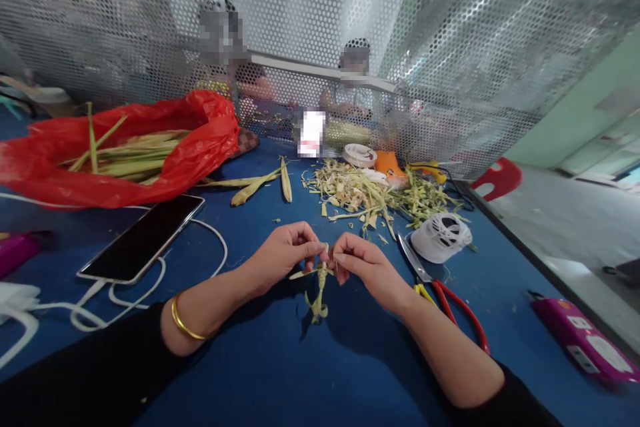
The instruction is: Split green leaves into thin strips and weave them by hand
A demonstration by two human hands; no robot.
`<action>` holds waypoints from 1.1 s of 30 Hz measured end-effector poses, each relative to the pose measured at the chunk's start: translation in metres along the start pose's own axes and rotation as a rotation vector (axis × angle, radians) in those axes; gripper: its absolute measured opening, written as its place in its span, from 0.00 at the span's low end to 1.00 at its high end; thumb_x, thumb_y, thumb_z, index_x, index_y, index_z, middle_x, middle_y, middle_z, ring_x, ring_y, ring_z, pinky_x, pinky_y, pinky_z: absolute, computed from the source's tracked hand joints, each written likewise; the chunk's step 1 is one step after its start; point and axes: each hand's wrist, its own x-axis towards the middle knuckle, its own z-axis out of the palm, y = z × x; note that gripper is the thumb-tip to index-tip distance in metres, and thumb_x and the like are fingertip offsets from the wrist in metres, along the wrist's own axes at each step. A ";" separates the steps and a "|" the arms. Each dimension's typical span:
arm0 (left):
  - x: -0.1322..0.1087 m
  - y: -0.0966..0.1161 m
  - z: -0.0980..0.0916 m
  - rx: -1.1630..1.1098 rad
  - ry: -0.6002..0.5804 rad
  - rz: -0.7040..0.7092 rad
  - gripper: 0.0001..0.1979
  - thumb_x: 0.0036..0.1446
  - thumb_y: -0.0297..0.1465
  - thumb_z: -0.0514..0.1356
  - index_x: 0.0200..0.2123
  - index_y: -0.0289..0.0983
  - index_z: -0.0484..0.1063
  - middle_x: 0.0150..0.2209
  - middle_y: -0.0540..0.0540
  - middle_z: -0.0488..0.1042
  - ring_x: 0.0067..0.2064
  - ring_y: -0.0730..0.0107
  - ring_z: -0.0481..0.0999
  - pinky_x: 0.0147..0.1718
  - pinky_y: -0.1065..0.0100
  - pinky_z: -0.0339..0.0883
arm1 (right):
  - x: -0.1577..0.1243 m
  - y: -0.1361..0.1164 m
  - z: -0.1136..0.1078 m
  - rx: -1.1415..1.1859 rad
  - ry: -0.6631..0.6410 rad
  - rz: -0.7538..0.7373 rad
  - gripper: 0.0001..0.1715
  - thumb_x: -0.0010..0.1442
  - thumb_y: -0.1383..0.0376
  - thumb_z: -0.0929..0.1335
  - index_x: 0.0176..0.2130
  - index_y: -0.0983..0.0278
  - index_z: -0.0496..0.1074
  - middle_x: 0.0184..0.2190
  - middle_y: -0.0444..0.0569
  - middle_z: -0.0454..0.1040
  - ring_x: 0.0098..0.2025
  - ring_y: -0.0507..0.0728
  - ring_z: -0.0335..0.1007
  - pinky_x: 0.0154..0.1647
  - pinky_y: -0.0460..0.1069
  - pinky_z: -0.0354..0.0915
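A small plaited leaf piece (321,285), pale green and yellow, hangs over the middle of the table with its curled strip ends pointing down. My left hand (293,250) pinches its top between thumb and fingers. Close beside it, my right hand (367,267) is closed at the fingertips on what looks like a thin strand at the right side of the piece. Exactly where the strand joins is hidden by the fingers. Right of my right hand lie red-handled scissors (440,287), near a white spool of cord (441,238).
A red plastic bag (210,133) of long leaves (145,157) stands at the left. Below it lies a phone (145,240) with a white cable. Leaf scraps (350,187) are piled ahead, before a perforated metal screen (300,7). A purple device (583,337) lies right. People sit beyond the screen.
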 end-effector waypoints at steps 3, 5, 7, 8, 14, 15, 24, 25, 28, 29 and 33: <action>0.000 0.000 0.002 0.058 0.002 0.012 0.11 0.48 0.37 0.62 0.25 0.36 0.65 0.23 0.51 0.73 0.20 0.79 0.63 0.20 0.74 0.54 | -0.001 0.000 0.001 -0.064 0.015 -0.021 0.11 0.58 0.60 0.65 0.28 0.63 0.63 0.25 0.42 0.66 0.25 0.50 0.61 0.29 0.47 0.59; 0.000 -0.001 0.002 0.095 0.008 0.013 0.10 0.48 0.36 0.62 0.24 0.36 0.65 0.20 0.53 0.71 0.18 0.80 0.60 0.18 0.74 0.51 | -0.001 0.000 0.002 -0.123 0.019 -0.039 0.11 0.59 0.60 0.64 0.28 0.62 0.62 0.24 0.41 0.65 0.25 0.50 0.60 0.29 0.47 0.58; 0.001 -0.003 0.001 0.120 0.015 0.009 0.10 0.47 0.35 0.62 0.24 0.36 0.66 0.19 0.54 0.71 0.17 0.80 0.59 0.17 0.74 0.50 | -0.002 0.000 0.003 -0.174 0.023 -0.051 0.12 0.60 0.60 0.63 0.27 0.62 0.61 0.22 0.40 0.63 0.25 0.50 0.59 0.29 0.47 0.58; 0.002 -0.004 0.000 0.125 0.024 0.009 0.10 0.47 0.35 0.62 0.24 0.36 0.66 0.19 0.53 0.71 0.17 0.80 0.59 0.17 0.74 0.50 | -0.002 0.001 0.004 -0.189 0.030 -0.052 0.12 0.60 0.60 0.63 0.27 0.62 0.61 0.22 0.40 0.64 0.25 0.50 0.60 0.29 0.47 0.58; 0.000 -0.002 0.000 0.187 0.128 0.138 0.08 0.46 0.34 0.64 0.24 0.36 0.71 0.34 0.45 0.78 0.34 0.68 0.75 0.36 0.66 0.66 | -0.002 0.002 0.009 -0.134 0.067 -0.002 0.06 0.60 0.62 0.64 0.34 0.62 0.63 0.21 0.39 0.67 0.24 0.50 0.65 0.30 0.46 0.61; 0.000 -0.002 0.001 0.210 0.153 0.164 0.07 0.45 0.33 0.64 0.23 0.36 0.71 0.37 0.44 0.77 0.37 0.67 0.75 0.39 0.65 0.66 | -0.002 0.002 0.011 -0.113 0.051 0.002 0.06 0.59 0.62 0.65 0.35 0.62 0.64 0.22 0.39 0.67 0.24 0.50 0.65 0.29 0.46 0.62; -0.003 -0.007 0.005 0.066 0.278 0.140 0.17 0.47 0.39 0.64 0.40 0.37 0.75 0.42 0.43 0.76 0.43 0.63 0.74 0.42 0.64 0.67 | 0.001 0.001 0.012 0.082 0.150 0.075 0.09 0.52 0.61 0.70 0.26 0.65 0.70 0.22 0.41 0.68 0.22 0.48 0.62 0.27 0.45 0.61; -0.003 -0.006 0.006 0.003 0.305 0.102 0.21 0.48 0.43 0.63 0.43 0.37 0.73 0.42 0.42 0.77 0.42 0.63 0.75 0.41 0.63 0.67 | 0.002 0.000 0.010 0.121 0.200 0.056 0.10 0.52 0.61 0.70 0.26 0.65 0.70 0.23 0.41 0.68 0.22 0.48 0.62 0.27 0.45 0.60; -0.007 -0.001 0.009 -0.115 0.279 -0.030 0.24 0.48 0.46 0.62 0.42 0.34 0.74 0.41 0.40 0.77 0.41 0.61 0.75 0.41 0.63 0.67 | 0.003 -0.001 0.008 0.208 0.323 0.008 0.10 0.51 0.60 0.71 0.27 0.65 0.71 0.24 0.41 0.69 0.23 0.47 0.63 0.29 0.45 0.60; -0.008 0.001 0.010 -0.117 0.226 -0.077 0.23 0.45 0.43 0.65 0.41 0.34 0.74 0.40 0.41 0.78 0.41 0.61 0.75 0.41 0.64 0.66 | 0.002 -0.002 0.008 0.228 0.341 0.000 0.10 0.51 0.60 0.71 0.28 0.65 0.71 0.24 0.41 0.69 0.24 0.47 0.63 0.29 0.45 0.60; -0.014 0.003 0.016 -0.091 0.066 -0.108 0.16 0.44 0.33 0.68 0.38 0.34 0.77 0.35 0.44 0.79 0.38 0.67 0.74 0.40 0.70 0.63 | 0.001 -0.003 0.012 0.294 0.287 -0.006 0.10 0.52 0.61 0.71 0.27 0.66 0.70 0.24 0.41 0.69 0.24 0.47 0.64 0.32 0.45 0.61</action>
